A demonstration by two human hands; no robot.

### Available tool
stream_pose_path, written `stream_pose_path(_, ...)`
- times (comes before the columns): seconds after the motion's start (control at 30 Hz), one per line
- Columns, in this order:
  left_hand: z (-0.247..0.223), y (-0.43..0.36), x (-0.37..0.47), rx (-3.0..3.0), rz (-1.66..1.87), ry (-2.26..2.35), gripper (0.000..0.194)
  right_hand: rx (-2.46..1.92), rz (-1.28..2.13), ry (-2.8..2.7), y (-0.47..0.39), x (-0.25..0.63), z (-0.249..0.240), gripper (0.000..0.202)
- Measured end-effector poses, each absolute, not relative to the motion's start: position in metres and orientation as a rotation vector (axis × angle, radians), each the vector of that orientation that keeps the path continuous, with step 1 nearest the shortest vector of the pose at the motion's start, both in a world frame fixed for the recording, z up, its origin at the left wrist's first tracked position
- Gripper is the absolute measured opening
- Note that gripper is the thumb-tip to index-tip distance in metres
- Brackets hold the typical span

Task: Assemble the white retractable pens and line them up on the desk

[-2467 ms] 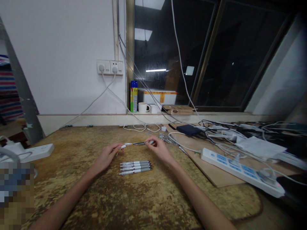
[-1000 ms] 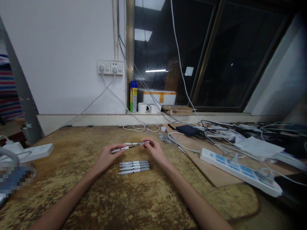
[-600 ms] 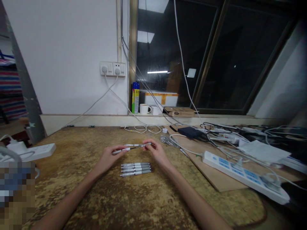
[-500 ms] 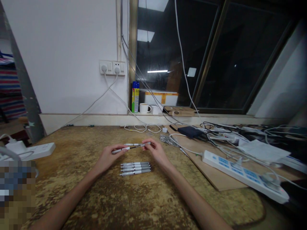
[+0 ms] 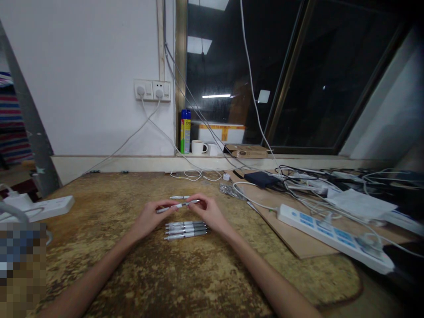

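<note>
My left hand is closed on a pen's white-and-grey barrel, held nearly level above the table. In the fingertips of my right hand is a grey pen part, lined up with the barrel. The two parts are almost end to end, with a short dark stretch between them; whether they touch I cannot tell. Nearer to me, several white-and-grey pens lie side by side on the table. One more pen lies behind my hands, its right end hidden by my right hand.
The worn wooden table carries a white power strip on a brown board at right, among tangled cables. Another power strip sits at left. A spray can and a mug stand on the window sill.
My right hand has moved left, bringing its grey pen part close to the barrel in my left hand. Less of the dark refill shows between them. The view has shifted slightly.
</note>
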State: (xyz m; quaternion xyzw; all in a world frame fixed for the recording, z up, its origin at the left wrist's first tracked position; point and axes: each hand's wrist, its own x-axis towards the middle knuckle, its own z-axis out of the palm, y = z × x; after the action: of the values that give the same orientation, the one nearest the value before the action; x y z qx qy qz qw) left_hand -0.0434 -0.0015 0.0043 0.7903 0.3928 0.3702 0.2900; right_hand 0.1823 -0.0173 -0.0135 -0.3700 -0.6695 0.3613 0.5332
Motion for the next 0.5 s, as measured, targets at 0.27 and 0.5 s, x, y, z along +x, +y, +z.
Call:
stream_pose_path(0.27,0.0018,-0.0004,-0.0429,2.106,0.991,1.019,0.034,-0.841,0.779,-1.656,-0.022,0.1804,-0.0099,0.02)
stream_pose_path(0.5,0.0002,-0.0041,-0.0409,2.138,0.981,0.985,0.03,-0.901,0.969,-1.629,-0.0204,0.1788,-0.016,0.033)
